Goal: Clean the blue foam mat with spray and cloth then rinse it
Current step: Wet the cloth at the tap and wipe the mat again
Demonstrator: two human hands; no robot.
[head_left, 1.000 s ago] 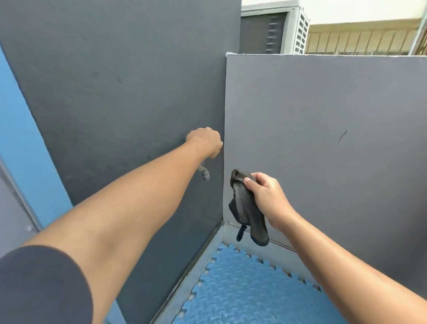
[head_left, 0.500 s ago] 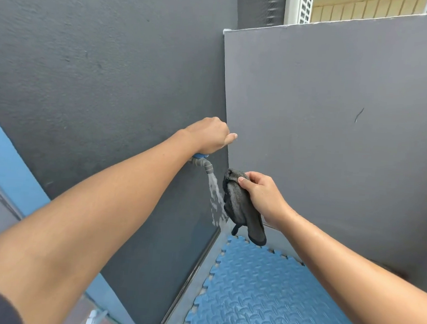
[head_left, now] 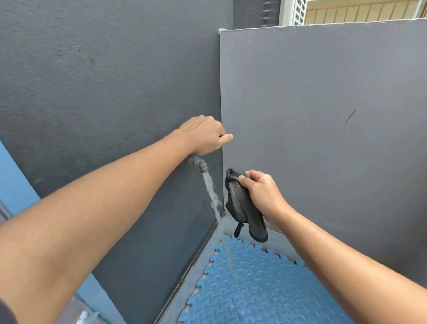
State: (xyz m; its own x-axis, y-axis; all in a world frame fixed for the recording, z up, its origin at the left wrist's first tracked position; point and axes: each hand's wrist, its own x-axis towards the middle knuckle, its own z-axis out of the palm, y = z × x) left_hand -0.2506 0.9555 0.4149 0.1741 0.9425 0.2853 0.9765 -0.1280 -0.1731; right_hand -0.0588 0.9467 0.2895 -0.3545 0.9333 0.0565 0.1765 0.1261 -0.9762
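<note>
**Blue mat below a running tap**

Blue foam mat point(head_left: 261, 299) flat on the floor, below and to the right of the tap point(head_left: 198, 163), well beneath both hands. Dark grey cloth point(head_left: 240, 209) dangling just right of the tap's stream of water point(head_left: 211, 192), above the mat's far corner, gripped at its top by the right hand point(head_left: 262, 194), thumb pressed into the fabric. Left hand point(head_left: 204, 134) clenched over the top of the tap, handle hidden beneath. Grey walls point(head_left: 336, 120) meeting in a corner right behind the tap.

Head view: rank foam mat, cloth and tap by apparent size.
1. foam mat, largest, though cut off by the frame and nearest the camera.
2. cloth.
3. tap, smallest; its handle is hidden under the left hand.
</note>
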